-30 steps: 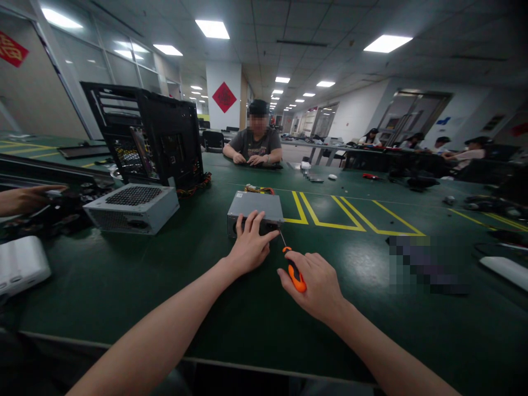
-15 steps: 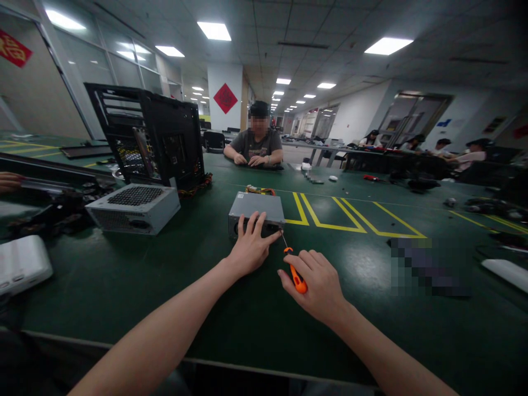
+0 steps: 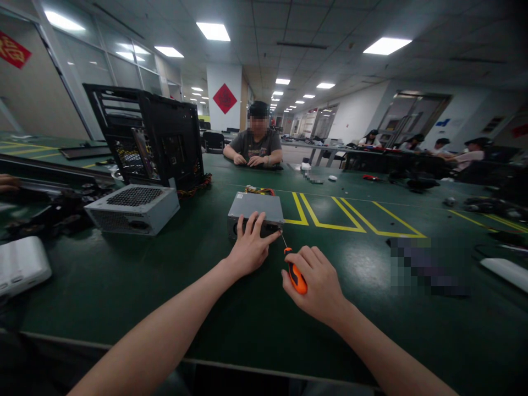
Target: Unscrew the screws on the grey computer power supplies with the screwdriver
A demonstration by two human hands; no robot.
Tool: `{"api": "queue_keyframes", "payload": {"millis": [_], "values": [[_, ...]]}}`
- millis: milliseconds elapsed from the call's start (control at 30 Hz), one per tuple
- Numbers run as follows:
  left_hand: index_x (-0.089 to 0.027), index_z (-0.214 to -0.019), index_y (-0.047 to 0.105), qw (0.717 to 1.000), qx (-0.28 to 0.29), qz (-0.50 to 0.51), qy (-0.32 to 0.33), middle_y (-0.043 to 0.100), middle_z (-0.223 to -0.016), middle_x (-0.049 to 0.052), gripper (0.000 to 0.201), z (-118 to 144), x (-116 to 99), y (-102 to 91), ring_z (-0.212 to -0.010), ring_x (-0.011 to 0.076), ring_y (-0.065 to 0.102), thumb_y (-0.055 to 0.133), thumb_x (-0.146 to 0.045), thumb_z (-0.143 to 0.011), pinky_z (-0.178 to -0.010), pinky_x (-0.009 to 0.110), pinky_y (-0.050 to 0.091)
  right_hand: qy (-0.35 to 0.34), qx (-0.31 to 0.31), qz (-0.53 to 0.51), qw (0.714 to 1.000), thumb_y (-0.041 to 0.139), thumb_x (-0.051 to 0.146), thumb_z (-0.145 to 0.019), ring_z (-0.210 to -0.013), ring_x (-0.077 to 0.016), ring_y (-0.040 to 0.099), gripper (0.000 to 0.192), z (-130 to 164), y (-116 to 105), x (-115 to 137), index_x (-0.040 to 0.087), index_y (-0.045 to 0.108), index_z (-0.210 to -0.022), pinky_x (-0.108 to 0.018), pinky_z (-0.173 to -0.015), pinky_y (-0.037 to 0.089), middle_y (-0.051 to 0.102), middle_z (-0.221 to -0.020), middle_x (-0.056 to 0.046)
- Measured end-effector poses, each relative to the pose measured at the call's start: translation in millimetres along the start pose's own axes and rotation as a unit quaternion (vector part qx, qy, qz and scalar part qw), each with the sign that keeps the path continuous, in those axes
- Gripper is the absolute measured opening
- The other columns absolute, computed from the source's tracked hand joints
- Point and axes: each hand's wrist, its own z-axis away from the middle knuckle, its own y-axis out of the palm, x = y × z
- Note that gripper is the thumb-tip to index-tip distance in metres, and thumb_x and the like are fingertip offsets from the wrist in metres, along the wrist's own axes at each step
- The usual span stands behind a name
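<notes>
A small grey metal power supply box (image 3: 256,206) lies on the green table (image 3: 124,286) in front of me, with coloured wires at its far end. My left hand (image 3: 249,247) presses against its near face, fingers spread over it. My right hand (image 3: 315,283) grips an orange-and-black screwdriver (image 3: 295,275). The thin shaft of the screwdriver points up and left, and its tip meets the box's near right corner.
A larger grey power supply (image 3: 134,208) sits to the left, in front of an open black computer case (image 3: 144,135). A white device (image 3: 20,265) lies at the far left. A seated person (image 3: 256,143) works across the table. Another person's hand (image 3: 8,182) shows at the left edge.
My right hand has turned a little on the screwdriver handle, which stays at the box's corner. The other person's hand at the left edge has drawn back.
</notes>
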Motion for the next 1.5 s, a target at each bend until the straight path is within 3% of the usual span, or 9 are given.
{"api": "queue_keyframes", "payload": {"millis": [167,300,433,600,867,1133,1300,1500], "values": [[-0.037,-0.123,0.048,1.000,0.002,0.000,-0.002,0.021,-0.144,0.006,0.052,0.4,0.8,1.2,-0.133,0.0334,0.014,0.056,-0.015,-0.075,-0.104,0.061,0.007,0.008,-0.011,0.004,1.000,0.049,0.035,-0.082,-0.069,-0.0170,0.048,0.025,0.4,2.8,-3.6,0.014,0.057,-0.094,-0.030,-0.064,0.037,0.057,-0.077,-0.006],[-0.035,-0.123,0.049,1.000,0.001,0.000,0.002,0.021,-0.143,0.008,0.051,0.2,1.3,0.6,-0.133,0.0338,0.014,0.055,-0.016,-0.076,-0.104,0.060,0.008,0.015,-0.028,-0.017,0.999,0.047,0.029,-0.083,-0.062,-0.0138,0.048,0.021,1.3,4.2,-5.6,0.013,0.056,-0.095,-0.027,-0.060,0.036,0.058,-0.073,-0.003],[-0.035,-0.122,0.050,1.000,0.000,0.003,-0.001,0.023,-0.143,0.007,0.050,0.1,0.9,-0.4,-0.132,0.0335,0.014,0.055,-0.016,-0.076,-0.104,0.060,0.008,0.007,0.004,-0.026,1.000,0.048,0.021,-0.077,-0.069,-0.0155,0.047,0.016,1.0,0.5,-5.3,0.016,0.058,-0.089,-0.028,-0.063,0.036,0.055,-0.076,-0.004],[-0.035,-0.121,0.051,1.000,-0.002,0.009,0.001,0.023,-0.143,0.007,0.049,0.3,0.7,-0.5,-0.132,0.0331,0.015,0.055,-0.015,-0.077,-0.104,0.060,0.008,0.003,0.033,-0.025,0.999,0.048,0.029,-0.080,-0.069,-0.0158,0.045,0.017,-0.8,-4.1,-2.4,0.017,0.060,-0.083,-0.028,-0.062,0.035,0.051,-0.075,-0.005],[-0.034,-0.123,0.049,1.000,-0.001,0.009,0.004,0.023,-0.143,0.007,0.049,0.8,1.6,-0.8,-0.132,0.0336,0.014,0.055,-0.016,-0.077,-0.104,0.060,0.008,0.023,-0.025,-0.035,0.999,0.046,0.028,-0.083,-0.063,-0.0134,0.050,0.021,1.8,-0.8,-5.4,0.014,0.056,-0.096,-0.027,-0.060,0.038,0.059,-0.074,-0.003],[-0.033,-0.122,0.050,1.000,0.002,0.002,0.002,0.023,-0.143,0.008,0.047,-0.1,1.1,-0.8,-0.132,0.0333,0.014,0.054,-0.017,-0.078,-0.104,0.060,0.009,0.013,0.001,-0.029,0.999,0.048,0.018,-0.074,-0.070,-0.0167,0.045,0.015,0.7,-2.6,-5.5,0.016,0.059,-0.084,-0.029,-0.063,0.036,0.052,-0.074,-0.005],[-0.034,-0.122,0.050,1.000,-0.004,0.006,0.004,0.025,-0.143,0.007,0.046,0.0,1.4,-1.7,-0.132,0.0328,0.016,0.053,-0.018,-0.079,-0.104,0.059,0.009,0.012,0.000,-0.030,0.999,0.047,0.022,-0.078,-0.069,-0.0161,0.045,0.015,0.4,-1.6,-4.8,0.016,0.060,-0.083,-0.029,-0.062,0.036,0.052,-0.074,-0.004],[-0.033,-0.123,0.050,1.000,-0.004,0.009,0.011,0.025,-0.142,0.009,0.046,0.4,2.8,-1.7,-0.132,0.0329,0.016,0.052,-0.019,-0.080,-0.104,0.059,0.009,0.032,-0.029,-0.041,0.998,0.046,0.025,-0.082,-0.063,-0.0137,0.049,0.018,1.7,-1.2,-6.9,0.014,0.056,-0.094,-0.027,-0.061,0.037,0.058,-0.075,-0.004]]}}
